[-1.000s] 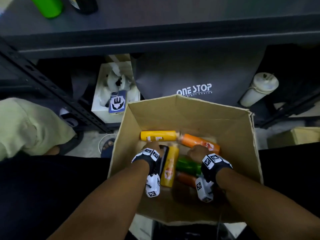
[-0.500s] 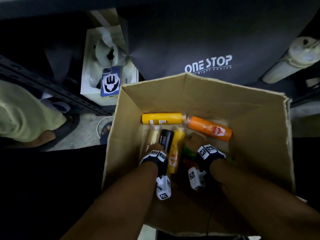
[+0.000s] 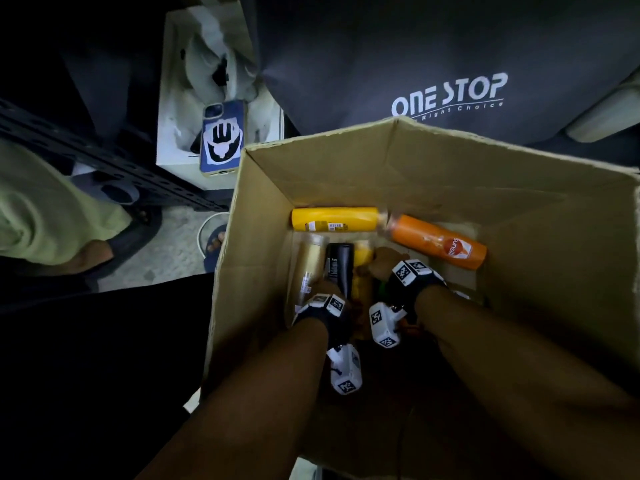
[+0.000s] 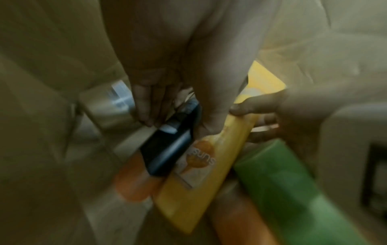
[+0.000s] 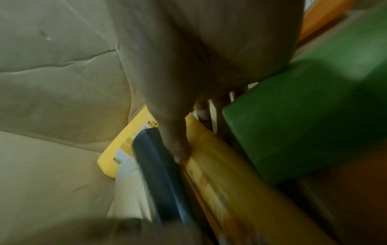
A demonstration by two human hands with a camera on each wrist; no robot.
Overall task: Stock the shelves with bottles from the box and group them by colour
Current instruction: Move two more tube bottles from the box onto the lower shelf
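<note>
Lying in the cardboard box [image 3: 263, 237] among other bottles: black bottle [image 3: 338, 268], long axis near-to-far, one end toward the far wall, near end hidden under the left hand [image 3: 323, 299]. Judged rigid plastic with a smooth, glossy skin, so likely slippery; weight unknown, probably light to moderate. Best taken round the mid-body, thumb on one side and fingers on the other, not at the rounded end. Left wrist view, blurred: fingers [image 4: 146, 106] down on the left flank of the black bottle [image 4: 167, 149], thumb on its right flank; reads as a curled grip round it, though blur leaves closure uncertain. Just right of it and touching, yellow bottle [image 4: 201, 179] with the same near-to-far axis, label facing up; right hand [image 3: 384, 263] on its upper part, thumb [image 5: 178, 145] pressed along it and, in the left wrist view, fingers wrapped under, so a grip. Further right, green bottle [image 5: 303, 124], partly over an orange one. At the far wall, second yellow bottle [image 3: 334, 219] lying left-to-right, and orange bottle [image 3: 440, 245] angled, right end nearer. Pale clear bottle [image 3: 308, 265] at left, axis near-to-far. Beyond the box, dark bag [image 3: 415, 64] with white print and phone [image 3: 221, 136].
</note>
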